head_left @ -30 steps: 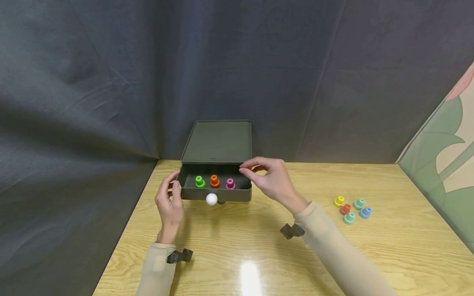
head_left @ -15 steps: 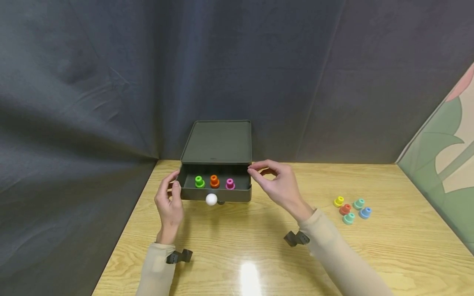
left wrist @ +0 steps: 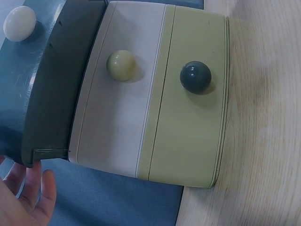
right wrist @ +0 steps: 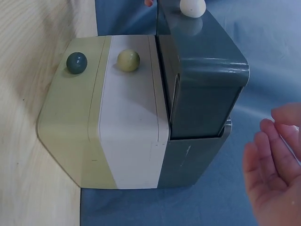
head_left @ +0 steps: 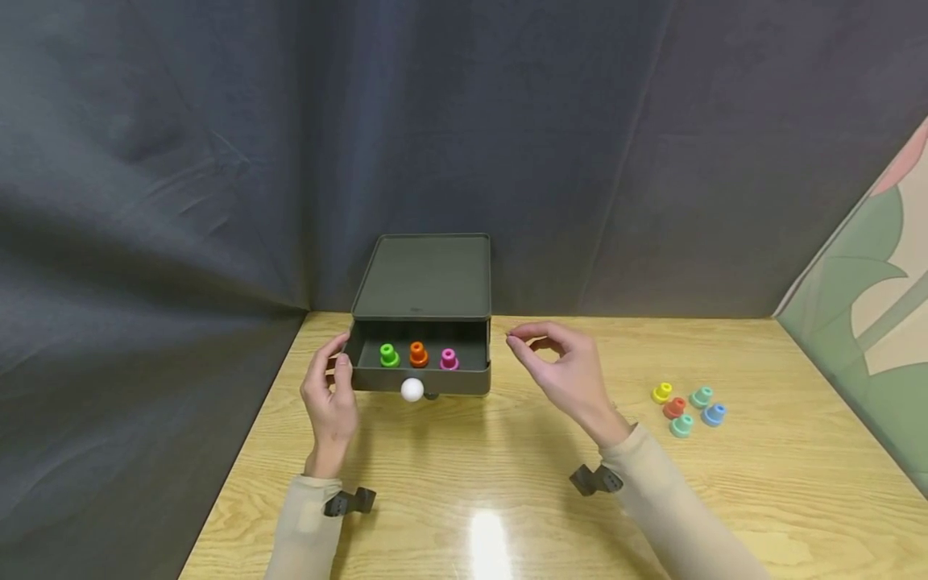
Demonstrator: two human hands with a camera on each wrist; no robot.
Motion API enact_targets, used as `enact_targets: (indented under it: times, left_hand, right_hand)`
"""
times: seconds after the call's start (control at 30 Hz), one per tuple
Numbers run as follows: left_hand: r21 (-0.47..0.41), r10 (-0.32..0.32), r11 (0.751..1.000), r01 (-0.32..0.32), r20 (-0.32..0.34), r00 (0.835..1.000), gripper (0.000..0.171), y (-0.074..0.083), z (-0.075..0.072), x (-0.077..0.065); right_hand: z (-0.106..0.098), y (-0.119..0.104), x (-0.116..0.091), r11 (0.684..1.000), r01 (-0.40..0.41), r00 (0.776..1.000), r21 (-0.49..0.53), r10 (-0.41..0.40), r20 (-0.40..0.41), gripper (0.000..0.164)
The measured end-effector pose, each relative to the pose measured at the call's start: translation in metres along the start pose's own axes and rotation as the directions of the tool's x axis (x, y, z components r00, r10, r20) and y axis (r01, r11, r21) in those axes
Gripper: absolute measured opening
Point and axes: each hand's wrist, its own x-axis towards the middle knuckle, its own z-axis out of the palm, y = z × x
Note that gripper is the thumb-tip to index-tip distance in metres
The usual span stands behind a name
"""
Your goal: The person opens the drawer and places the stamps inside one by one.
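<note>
A small drawer cabinet (head_left: 424, 278) stands against the curtain, its dark top drawer (head_left: 460, 382) pulled out. Inside the drawer stand a green peg-shaped piece (head_left: 389, 356), an orange one (head_left: 418, 355) and a pink one (head_left: 449, 360). My left hand (head_left: 331, 407) rests with its fingertips at the drawer's left side, fingers mostly extended. To the right of the drawer, apart from it, my right hand (head_left: 569, 374) hovers with thumb and index tips close together. Nothing shows between those fingers in the right wrist view, where the hand (right wrist: 277, 165) is loosely curled.
Several more peg-shaped pieces, among them a yellow one (head_left: 662, 392), a red one (head_left: 675, 408) and a blue one (head_left: 714, 415), stand on the wooden table (head_left: 783, 483) at the right. Below the open drawer are a white drawer (left wrist: 113, 113) and a yellow-green drawer (left wrist: 188, 136), each with a round knob.
My right hand has moved from over the drawer's right end out to the right, away from the cabinet. My left hand and the pieces stay where they were.
</note>
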Motion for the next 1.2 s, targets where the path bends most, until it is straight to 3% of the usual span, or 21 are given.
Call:
enact_targets:
  times: [0.27,0.6,1.2]
  left_hand:
    - [-0.004,0.009,1.000,-0.009,0.006,1.000,0.033,0.000,-0.001,0.001]
    - [-0.013,0.004,1.000,-0.004,-0.004,1.000,0.033,-0.001,0.001,0.001]
    - [-0.016,0.002,1.000,-0.001,0.002,1.000,0.033,-0.001,0.000,-0.001]
  right_hand:
    - [-0.005,0.005,-0.011,1.000,-0.006,0.999,0.015,0.006,-0.033,0.011]
    - [-0.016,0.009,-0.021,0.999,-0.024,0.999,-0.036,0.023,-0.032,0.011]
    - [-0.030,0.026,-0.046,0.984,-0.149,0.988,-0.097,0.145,-0.048,0.009]
